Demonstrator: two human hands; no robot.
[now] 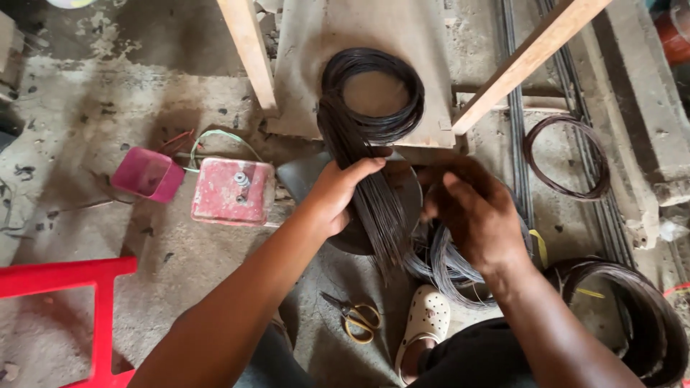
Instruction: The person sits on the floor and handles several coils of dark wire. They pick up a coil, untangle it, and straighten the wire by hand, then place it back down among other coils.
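Note:
My left hand grips a straight bundle of thin dark wire strands that runs up into a round dark wire coil lying on a grey slab. My right hand is just right of the bundle, fingers curled over more wire strands, with loose grey wire loops hanging below it. Both hands hover over a dark round plate on the concrete floor. My white perforated clog shows below the hands.
Yellow-handled scissors lie on the floor beside the clog. A red box and a pink tub sit to the left, a red frame at lower left. Two wooden legs slant above. More wire coils lie right.

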